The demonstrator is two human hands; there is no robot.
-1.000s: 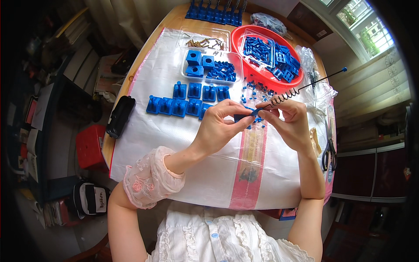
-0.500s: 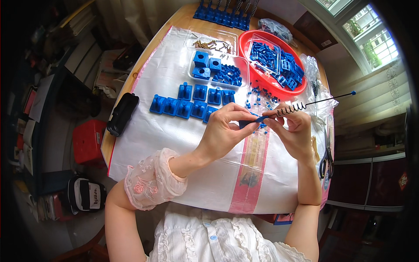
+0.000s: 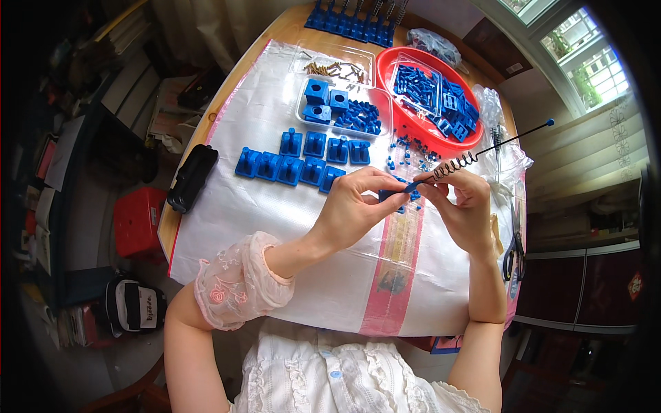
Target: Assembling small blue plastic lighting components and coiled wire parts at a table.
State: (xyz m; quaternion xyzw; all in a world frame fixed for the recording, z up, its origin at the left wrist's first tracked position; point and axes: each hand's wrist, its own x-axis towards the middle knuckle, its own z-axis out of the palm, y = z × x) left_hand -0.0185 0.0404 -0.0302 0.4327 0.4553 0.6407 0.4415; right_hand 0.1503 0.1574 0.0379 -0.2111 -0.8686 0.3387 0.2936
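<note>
Sheet (image 3: pixel 330 289) reaches near edge (image 3: pixel 344 330); left hand (image 3: pixel 354 206) pinches blue piece (image 3: pixel 412 187), right hand (image 3: pixel 463 205) coiled wire (image 3: pixel 456 165)

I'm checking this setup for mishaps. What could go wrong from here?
The coiled black wire juts out from the right hand, its blue tip far to the side; it might snag the clear plastic bags nearby.
The left hand pinches a blue piece by the fingertips; if it slipped, it could land among the small loose parts.

Obscured, around basin (image 3: pixel 406 119)
Stands (image 3: pixel 351 26) beyond, tops cropped; bits (image 3: pixel 392 164) in front, indistinct; part (image 3: pixel 412 186) nearer, partly behind left hand (image 3: pixel 352 208).
</note>
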